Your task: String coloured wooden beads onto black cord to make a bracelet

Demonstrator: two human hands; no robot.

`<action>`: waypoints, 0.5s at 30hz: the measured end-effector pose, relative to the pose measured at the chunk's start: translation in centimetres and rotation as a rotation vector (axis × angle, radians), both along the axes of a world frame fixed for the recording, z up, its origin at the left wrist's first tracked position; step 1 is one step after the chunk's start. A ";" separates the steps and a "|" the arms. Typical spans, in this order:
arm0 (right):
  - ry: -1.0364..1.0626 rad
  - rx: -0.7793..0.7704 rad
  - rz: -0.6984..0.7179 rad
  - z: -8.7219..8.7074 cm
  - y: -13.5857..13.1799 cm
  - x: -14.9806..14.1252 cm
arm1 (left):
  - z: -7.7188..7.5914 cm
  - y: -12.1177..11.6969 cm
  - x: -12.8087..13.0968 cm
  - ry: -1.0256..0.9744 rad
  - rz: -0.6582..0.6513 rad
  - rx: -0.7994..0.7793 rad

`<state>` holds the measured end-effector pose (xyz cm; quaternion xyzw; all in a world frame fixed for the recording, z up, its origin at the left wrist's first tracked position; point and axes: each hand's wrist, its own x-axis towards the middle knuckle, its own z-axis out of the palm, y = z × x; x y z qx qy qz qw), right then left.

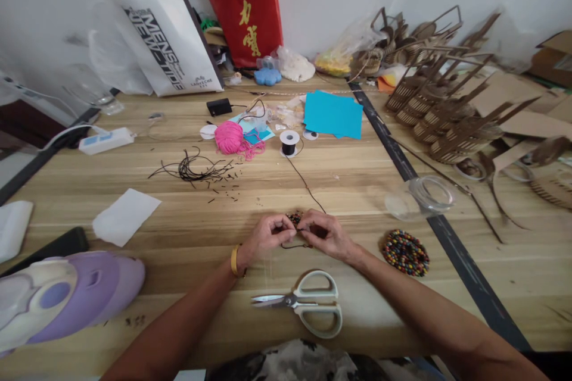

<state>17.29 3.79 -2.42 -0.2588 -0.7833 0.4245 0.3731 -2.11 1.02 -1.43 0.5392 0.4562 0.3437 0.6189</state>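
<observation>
My left hand (271, 232) and my right hand (325, 234) meet over the table, thumbs and forefingers pinched on a thin black cord (304, 181). The cord runs up to a white spool (289, 144) wound with black. Behind my fingertips a small cluster of colourful beads (294, 218) is partly hidden. A short black cord end curves out below the fingers. Scissors (300, 302) with cream handles lie nearer to me, blades pointing left. Right of my right hand is a coiled pile of beaded strands (406, 253).
Black cords (192, 168) with scattered clippings lie to the left, near pink yarn (230, 137). Blue sheets (333, 114) lie behind. A clear plastic jar (420, 196) and brown baskets (440, 113) stand right. White paper (126, 217) and a purple-and-white device (84, 294) are left.
</observation>
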 end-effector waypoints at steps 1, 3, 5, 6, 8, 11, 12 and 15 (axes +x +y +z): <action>-0.002 -0.002 0.001 0.0 0.0 0.0 | 0.0 0.0 0.0 0.000 0.000 -0.002; -0.006 -0.001 0.005 -0.1 0.0 0.0 | 0.1 0.0 0.0 0.001 0.000 -0.006; -0.007 0.006 0.010 -0.2 0.1 0.0 | 0.1 0.0 0.0 0.006 -0.001 -0.007; -0.006 0.008 0.012 -0.2 0.1 0.0 | 0.1 0.0 0.0 0.010 -0.001 -0.005; -0.003 0.007 0.014 -0.3 0.1 0.0 | 0.1 0.0 0.0 0.016 -0.002 -0.001; -0.003 0.001 0.017 -0.3 0.1 0.0 | -0.1 0.0 0.0 0.016 -0.003 0.005; -0.005 0.002 0.019 -0.3 0.1 0.0 | -0.1 0.0 0.0 0.016 -0.006 0.007; -0.013 0.007 0.026 -0.2 0.1 0.0 | -0.2 0.0 0.0 0.019 -0.013 0.015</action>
